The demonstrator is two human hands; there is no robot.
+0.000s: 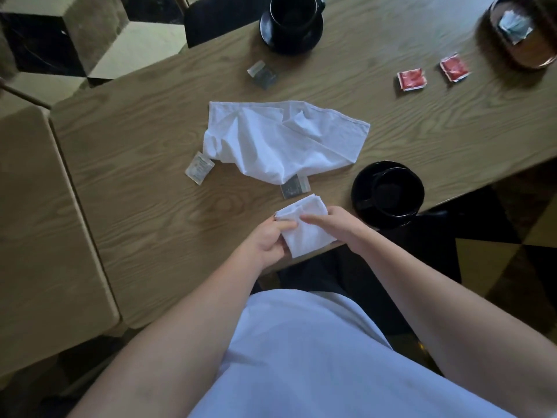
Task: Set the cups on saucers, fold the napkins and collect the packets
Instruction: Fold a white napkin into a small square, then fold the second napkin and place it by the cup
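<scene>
A small folded white napkin [304,227] lies at the table's near edge, gripped by my left hand [268,241] on its left side and my right hand [334,223] on its right. A second white napkin [280,140] lies crumpled in the middle of the table. One black cup [391,193] stands on a black saucer [361,188] near my right hand. Another black cup [294,12] stands on a saucer [271,34] at the far edge. Two red packets [412,80] [454,67], two grey packets [262,74] [294,188] and a white packet [199,168] lie loose.
A brown oval tray [524,52] at the far right holds a pale blue packet [514,27]. The wooden table [150,146] ends close to my body. A beige chair or bench [45,236] stands at the left.
</scene>
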